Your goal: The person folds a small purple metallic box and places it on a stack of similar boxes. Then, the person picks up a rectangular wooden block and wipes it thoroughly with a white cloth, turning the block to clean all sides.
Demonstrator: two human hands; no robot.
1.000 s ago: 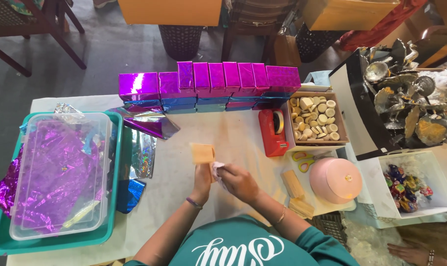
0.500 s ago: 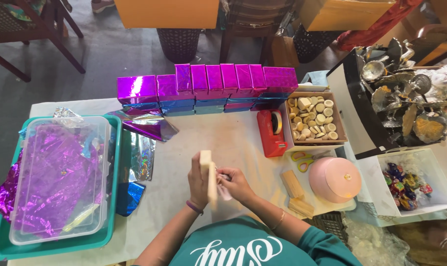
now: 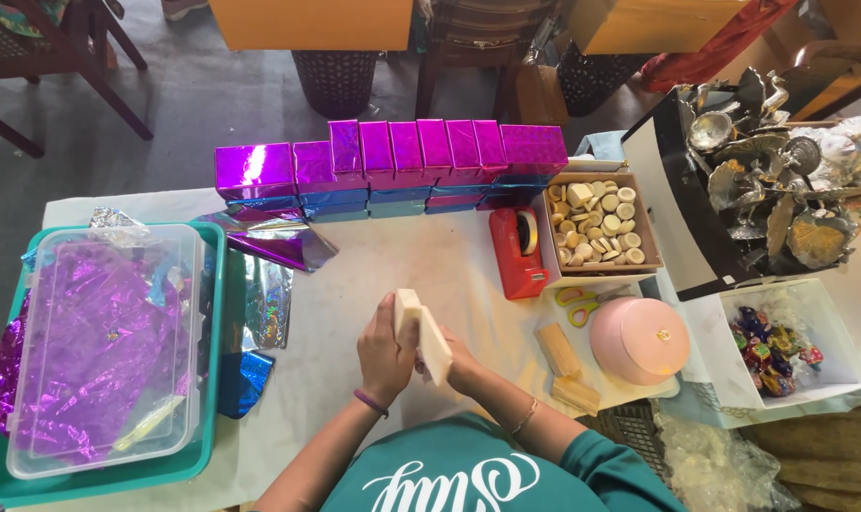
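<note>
- Cream-coloured and flat, the box (image 3: 423,332) now stands on edge between your two hands, lifted just above the table (image 3: 393,256) in front of your chest.
- A second ago it lay flat on the cloth with your fingers only at its near edge; half a second ago you had tipped it upright; now it sits tilted, its top leaning away to your left.
- Your left hand (image 3: 385,349) is clamped on the box's left face, fingers wrapped round it, a purple band at the wrist.
- Your right hand (image 3: 459,365) presses the lower right side; the box hides its fingers, so how tightly they close I cannot tell.
- That lift means the box is off the table and fully in your grip, no longer resting.
- Nothing else has moved: the row of purple boxes (image 3: 393,156) stands along the far edge, the red tape dispenser (image 3: 518,251) sits beside the tray of discs (image 3: 596,226), and the pink round tin (image 3: 637,339) stays to your right.
- Purple foil (image 3: 99,346) fills the clear tub in the teal tray (image 3: 212,379) at your left, well apart from your hands.
</note>
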